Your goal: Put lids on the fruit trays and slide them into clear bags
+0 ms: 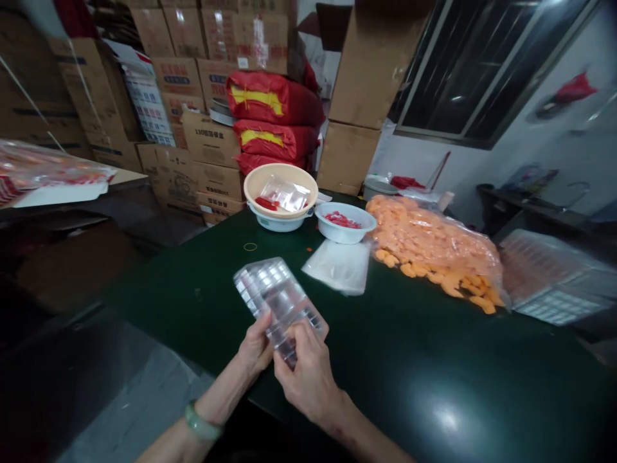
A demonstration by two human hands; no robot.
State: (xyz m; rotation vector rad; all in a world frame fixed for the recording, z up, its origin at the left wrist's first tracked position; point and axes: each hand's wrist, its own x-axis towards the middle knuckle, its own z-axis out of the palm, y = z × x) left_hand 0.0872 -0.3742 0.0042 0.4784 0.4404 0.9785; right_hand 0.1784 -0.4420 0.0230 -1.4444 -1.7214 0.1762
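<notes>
A clear plastic tray with small moulded compartments [277, 289] is held tilted above the near edge of the dark green table [202, 283]. My left hand [257, 344] grips its lower left edge, thumb on top. My right hand [308, 370] closes on the near right end, with its fingers bent over the tray. Whether it is one tray or several nested ones I cannot tell. Just beyond the tray lies a stack of flat clear plastic bags [337, 267]. A thin yellow rubber band [250, 247] rests on the table to the left.
A cream basin [255, 183] holding clear packs and red pieces sits in a pale blue one. Beside it is a light blue bowl [344, 231] of red pieces. Orange pieces spill from a large clear bag [434, 238] at the right. Cardboard boxes [212, 138] are stacked behind.
</notes>
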